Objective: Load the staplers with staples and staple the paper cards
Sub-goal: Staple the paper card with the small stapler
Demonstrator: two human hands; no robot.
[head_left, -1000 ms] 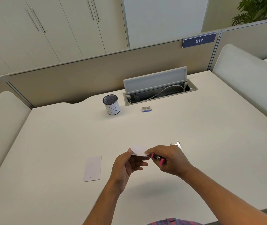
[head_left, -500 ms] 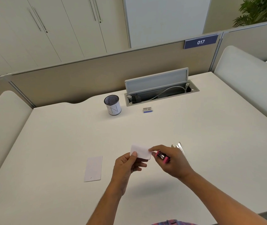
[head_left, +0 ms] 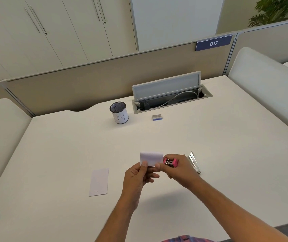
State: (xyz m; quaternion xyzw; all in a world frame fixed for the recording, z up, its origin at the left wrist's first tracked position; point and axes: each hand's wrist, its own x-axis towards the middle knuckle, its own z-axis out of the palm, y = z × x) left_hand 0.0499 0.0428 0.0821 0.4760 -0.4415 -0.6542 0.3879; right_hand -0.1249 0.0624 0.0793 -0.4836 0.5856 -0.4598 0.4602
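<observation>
Pink stapler (head_left: 170, 162) in right hand (head_left: 180, 169); left hand (head_left: 138, 177) pinches card (head_left: 151, 158).

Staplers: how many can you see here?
2: a pink stapler gripped in the right hand, and a silver stapler lying on the desk just right of that hand. None other shows.

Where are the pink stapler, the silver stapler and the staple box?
pink stapler (head_left: 170, 162), head view, on its pink body beside the held card.
silver stapler (head_left: 194, 162), head view, on its metal arm.
staple box (head_left: 157, 117), head view, on its top face.
</observation>
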